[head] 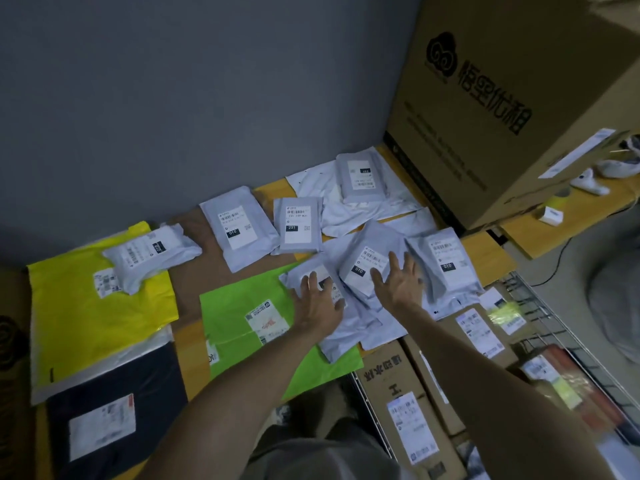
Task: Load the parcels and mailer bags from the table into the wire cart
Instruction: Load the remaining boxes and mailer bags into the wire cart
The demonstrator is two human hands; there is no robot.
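Head cam showed both hands spread flat on the pile: left hand (318,303) resting on a small grey plastic mailer bag (311,268), right hand (398,282) with fingers wide on a bigger grey plastic mailer bag (367,258), nothing gripped yet. Looked like the gather step, mid-task, since plenty of bags lay on the brown table (194,271) while the metal wire cart (554,317), lower right, already held cardboard parcels (391,382). Next I'd guess fingers need to hook under those slippery edges

Seven grey mailers (239,233) — one yellow mailer (86,313), one green mailer (232,306), one black mailer (138,375)
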